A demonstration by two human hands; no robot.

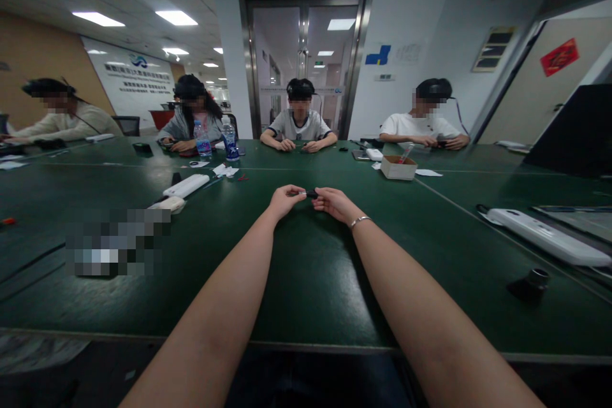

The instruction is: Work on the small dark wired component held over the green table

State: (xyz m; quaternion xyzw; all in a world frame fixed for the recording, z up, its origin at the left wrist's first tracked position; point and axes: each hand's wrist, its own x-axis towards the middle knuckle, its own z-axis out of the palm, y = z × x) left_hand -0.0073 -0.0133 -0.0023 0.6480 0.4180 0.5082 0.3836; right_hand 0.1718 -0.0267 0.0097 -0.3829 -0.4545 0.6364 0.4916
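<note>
Both my arms stretch out over a dark green table. My left hand pinches a thin small part with a light tip, fingers closed on it. My right hand, with a bracelet on the wrist, pinches a small black piece. The two hands meet at the fingertips, and the black piece sits between them just above the table. What the small part is I cannot tell at this size.
White power strips lie at the left and right. A small cardboard box stands ahead right, water bottles ahead left, a black cap near right. Several seated people work on the far side and at the left.
</note>
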